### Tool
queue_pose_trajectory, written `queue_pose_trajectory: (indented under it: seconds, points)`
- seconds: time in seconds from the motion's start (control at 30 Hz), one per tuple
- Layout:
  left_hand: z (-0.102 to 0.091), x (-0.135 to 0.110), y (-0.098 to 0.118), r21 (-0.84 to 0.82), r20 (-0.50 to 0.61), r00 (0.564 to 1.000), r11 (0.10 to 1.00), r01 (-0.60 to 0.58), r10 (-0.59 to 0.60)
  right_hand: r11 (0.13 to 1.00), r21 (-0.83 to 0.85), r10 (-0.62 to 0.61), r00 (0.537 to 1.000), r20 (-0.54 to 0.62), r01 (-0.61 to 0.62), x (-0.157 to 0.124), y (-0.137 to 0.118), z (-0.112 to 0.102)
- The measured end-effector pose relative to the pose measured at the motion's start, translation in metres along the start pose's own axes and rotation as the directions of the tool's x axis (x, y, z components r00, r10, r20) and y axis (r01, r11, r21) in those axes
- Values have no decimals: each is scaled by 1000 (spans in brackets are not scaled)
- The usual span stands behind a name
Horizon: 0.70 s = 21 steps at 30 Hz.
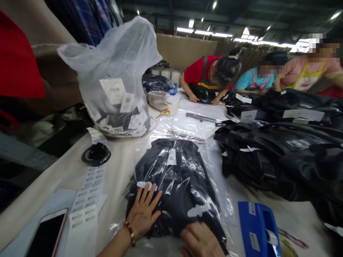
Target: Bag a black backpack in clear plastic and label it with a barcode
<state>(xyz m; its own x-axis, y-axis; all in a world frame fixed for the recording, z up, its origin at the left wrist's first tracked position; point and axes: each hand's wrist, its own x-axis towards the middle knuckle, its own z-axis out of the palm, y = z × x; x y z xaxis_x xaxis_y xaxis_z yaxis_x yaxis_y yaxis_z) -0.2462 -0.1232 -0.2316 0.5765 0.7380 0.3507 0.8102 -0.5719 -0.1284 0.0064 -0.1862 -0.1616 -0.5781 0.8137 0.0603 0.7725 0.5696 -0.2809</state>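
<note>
A dark folded garment in a clear plastic bag (174, 178) lies on the white table (66, 171) in front of me, with a small white label on its top. My left hand (143, 212) rests flat on the bag's near left corner, fingers spread and open. A beaded bracelet sits on that wrist. My right hand (199, 239) presses on the bag's near edge, fingers curled downward; nothing shows in it.
A strip of barcode stickers (87, 200) and a phone (46, 233) lie at the left. A black tape roll (95, 155), a large clear bag of tags (118, 78), a blue tape dispenser (258, 228) and a pile of bagged dark garments (289, 150) surround me. Three people work at the far end.
</note>
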Motion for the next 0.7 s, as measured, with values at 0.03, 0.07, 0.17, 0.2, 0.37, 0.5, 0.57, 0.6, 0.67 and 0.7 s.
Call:
queue_pose_trajectory:
  seconds: [0.03, 0.07, 0.17, 0.2, 0.37, 0.5, 0.57, 0.6, 0.67, 0.7]
  points:
    - [-1, 1, 0, -11, 7, 1000, 1000, -2, 3, 998, -66, 12, 998, -64, -17, 8, 6, -6]
    - [-2, 4, -1, -28, 17, 1000, 1000, 1, 0, 985, -154, 52, 983, -175, -80, 16, 14, -8]
    - [-2, 9, 1, -115, 35, 998, 992, 53, -50, 916, -305, 162, 936, -311, -260, 28, 43, 10]
    - [0, 9, 2, -148, 39, 997, 986, 73, -68, 905, -308, 199, 932, -303, -293, 28, 50, 22]
    - [7, 2, 7, -240, 51, 994, 965, 102, -92, 907, -230, 295, 922, -250, -353, 18, 63, 60]
    - [11, 0, 7, -280, 46, 993, 953, 117, -108, 913, -159, 325, 906, -272, -375, 19, 61, 61]
    - [12, 1, 7, -283, 49, 993, 952, 119, -110, 918, -138, 323, 903, -282, -372, 20, 61, 60]
    - [11, 2, 7, -280, 52, 993, 953, 118, -108, 920, -134, 321, 904, -282, -369, 20, 61, 60]
    - [8, 3, 6, -271, 73, 992, 956, 116, -99, 921, -137, 319, 908, -271, -365, 21, 61, 58]
    - [5, 4, 5, -267, 93, 991, 957, 116, -94, 920, -146, 319, 911, -261, -365, 21, 61, 57]
